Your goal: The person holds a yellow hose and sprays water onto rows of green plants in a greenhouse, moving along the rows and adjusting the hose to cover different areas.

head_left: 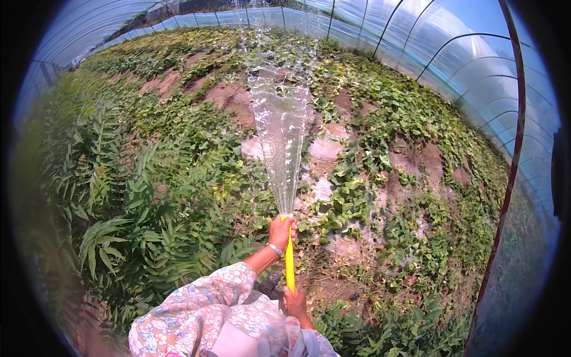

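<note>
My left hand (281, 234) is closed around the mouth end of a yellow hose (290, 263), its thumb at the opening. Lower down and nearer my body, my right hand (295, 303) grips the same hose; the part beyond it is hidden. From the hose mouth a widening sheet of water (283, 147) sprays forward and breaks into drops near the top of the view. Under the spray lie low leafy vines (348, 196) and patches of brown soil.
Tall leafy plants (147, 223) stand close on my left. A rusty metal pole (513, 169) rises at the right. Hooped plastic sheeting (473, 76) arches along the right side and far end. Pale film (323, 189) shows between the vines.
</note>
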The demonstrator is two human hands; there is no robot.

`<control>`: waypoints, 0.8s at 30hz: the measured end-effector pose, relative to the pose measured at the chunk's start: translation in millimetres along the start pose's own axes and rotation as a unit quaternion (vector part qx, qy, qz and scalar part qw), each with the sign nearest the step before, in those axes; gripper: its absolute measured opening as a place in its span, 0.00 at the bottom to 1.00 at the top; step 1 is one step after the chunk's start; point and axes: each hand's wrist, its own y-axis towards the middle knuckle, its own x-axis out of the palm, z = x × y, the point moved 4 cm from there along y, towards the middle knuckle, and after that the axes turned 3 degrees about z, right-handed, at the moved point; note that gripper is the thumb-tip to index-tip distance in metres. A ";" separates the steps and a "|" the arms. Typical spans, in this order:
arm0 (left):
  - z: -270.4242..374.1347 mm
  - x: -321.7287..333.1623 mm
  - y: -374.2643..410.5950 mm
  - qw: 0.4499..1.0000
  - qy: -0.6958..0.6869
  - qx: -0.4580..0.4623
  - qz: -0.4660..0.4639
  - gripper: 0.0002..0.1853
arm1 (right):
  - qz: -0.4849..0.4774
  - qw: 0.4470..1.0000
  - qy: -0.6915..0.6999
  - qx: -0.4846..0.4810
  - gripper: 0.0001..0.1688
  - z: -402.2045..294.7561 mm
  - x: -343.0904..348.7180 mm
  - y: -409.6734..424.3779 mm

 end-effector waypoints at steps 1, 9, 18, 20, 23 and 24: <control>-1.0 0.8 0.9 1.000 0.018 0.004 0.010 0.06 | 0.003 1.000 0.006 0.006 0.17 0.1 -0.3 -0.2; -9.8 7.6 13.9 0.992 0.112 0.004 0.052 0.06 | -0.004 0.994 0.096 0.060 0.16 -5.2 0.9 0.6; -13.9 19.4 16.0 0.986 0.162 0.002 0.049 0.07 | 0.000 0.992 0.104 0.068 0.18 -10.7 -1.5 -0.5; -11.0 24.4 13.5 0.985 0.170 0.004 0.042 0.07 | 0.003 0.992 0.107 0.069 0.18 -13.4 -2.2 -1.5; -9.1 27.7 11.9 0.984 0.175 0.003 0.036 0.08 | 0.007 0.990 0.117 0.073 0.18 -13.8 -2.5 -2.6; -8.7 28.5 11.7 0.984 0.176 0.002 0.035 0.08 | 0.007 0.990 0.118 0.073 0.18 -15.0 -2.7 -2.7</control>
